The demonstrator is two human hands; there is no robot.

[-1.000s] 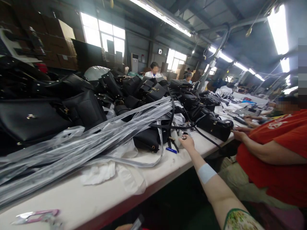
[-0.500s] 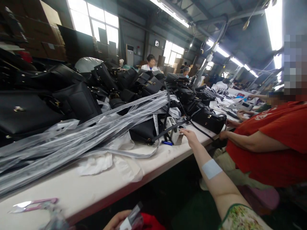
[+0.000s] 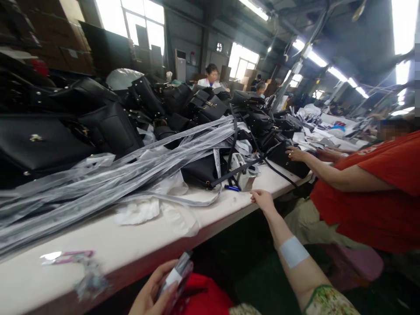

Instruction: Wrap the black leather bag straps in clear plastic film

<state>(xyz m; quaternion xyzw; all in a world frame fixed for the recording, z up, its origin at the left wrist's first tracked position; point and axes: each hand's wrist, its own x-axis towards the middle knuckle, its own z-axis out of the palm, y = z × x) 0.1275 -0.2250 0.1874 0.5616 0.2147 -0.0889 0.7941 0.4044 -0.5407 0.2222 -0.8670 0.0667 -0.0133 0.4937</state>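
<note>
In the head view my left hand (image 3: 154, 284) is low at the front, fingers closed round a dark strip in clear wrapping with a white label (image 3: 173, 278); its exact kind is unclear. My right hand (image 3: 262, 200) hovers at the table's front edge with its fingers pinched together. Whatever might be between those fingertips is too small to make out. Just behind it stands a whitish tape dispenser (image 3: 244, 179), a dark strap lying across it. Beside the dispenser lies a blue pen-like object (image 3: 231, 188). Left of these is a black handbag (image 3: 200, 171).
Long plastic-wrapped straps (image 3: 131, 183) cross the white table (image 3: 226, 212). A heap of black handbags (image 3: 111, 127) fills the back. Pink-handled snips (image 3: 72, 255) lie at front left near a crumpled clear bag (image 3: 92, 280). At right, a co-worker in a red shirt (image 3: 367, 197) touches another bag.
My right hand has drawn back from the tape dispenser towards the table edge. My left hand has risen further into view with the wrapped strip. The co-worker's hand has moved onto the bag.
</note>
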